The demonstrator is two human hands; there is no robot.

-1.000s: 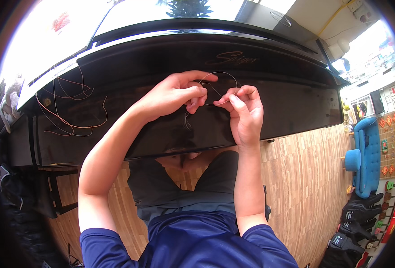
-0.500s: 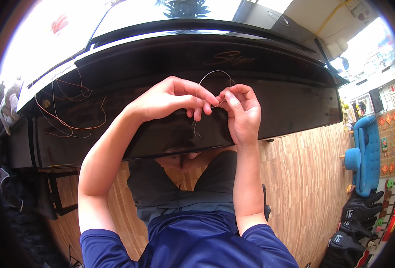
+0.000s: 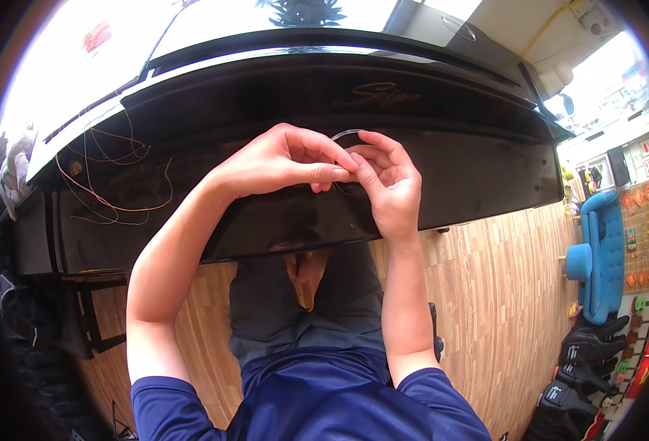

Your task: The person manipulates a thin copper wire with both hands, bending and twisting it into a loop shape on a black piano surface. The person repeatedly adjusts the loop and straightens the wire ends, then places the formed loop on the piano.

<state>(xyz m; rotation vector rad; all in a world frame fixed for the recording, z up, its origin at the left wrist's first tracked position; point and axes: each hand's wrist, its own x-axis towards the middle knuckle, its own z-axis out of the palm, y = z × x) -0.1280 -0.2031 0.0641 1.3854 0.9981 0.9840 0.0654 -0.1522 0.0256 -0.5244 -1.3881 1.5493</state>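
**Both hands pinch a thin wire over the piano**

The left hand (image 3: pixel 284 158) and right hand (image 3: pixel 387 180) meet fingertip to fingertip, pinching a thin wire (image 3: pixel 345 134) that loops just above them, over the black piano (image 3: pixel 486 169). Loose orange wires (image 3: pixel 107 191) lie left.

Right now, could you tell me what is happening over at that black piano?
A seated person in a blue shirt is working a thin wire with both bare hands in front of a glossy black piano. The left hand and right hand are pressed together, fingertips pinching the wire, which arches in a small loop above them. More loose reddish wires lie spread on the piano to the left. A blue plastic toy and black gloves lie on the wooden floor to the right.
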